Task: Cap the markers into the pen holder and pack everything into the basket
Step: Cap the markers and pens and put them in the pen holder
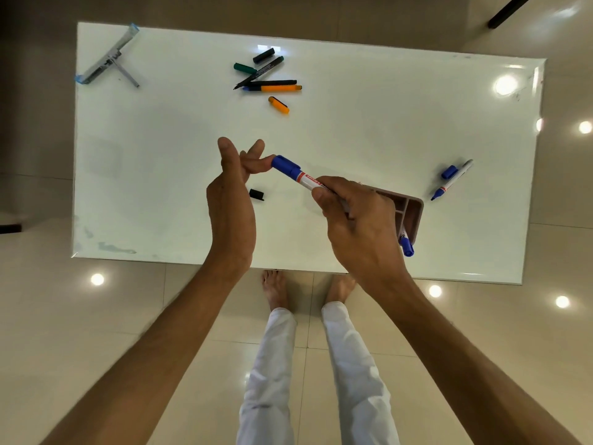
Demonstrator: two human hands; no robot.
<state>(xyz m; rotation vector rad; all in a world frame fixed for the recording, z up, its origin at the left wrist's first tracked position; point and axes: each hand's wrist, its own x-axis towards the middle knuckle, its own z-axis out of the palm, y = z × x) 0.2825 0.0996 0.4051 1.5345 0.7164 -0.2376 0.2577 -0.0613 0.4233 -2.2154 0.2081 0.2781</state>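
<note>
My right hand [356, 216] grips a white marker with a blue cap [293, 171] by its barrel, above the table's middle. My left hand [232, 191] is open, one fingertip touching the cap's end. A pinkish pen holder [412, 208] lies behind my right hand, with a blue-capped marker [407, 245] sticking out of it. A small black cap [256, 194] lies on the table next to my left hand. At the right lie an uncapped blue marker [452, 181] and its blue cap [448, 172]. No basket is in view.
At the back of the white table [160, 155] lie an orange marker [276, 88], an orange cap [278, 105], black pens [260, 72], a green cap [244, 68] and a black cap [263, 55]. A taped grey object [107, 59] sits at the far left corner.
</note>
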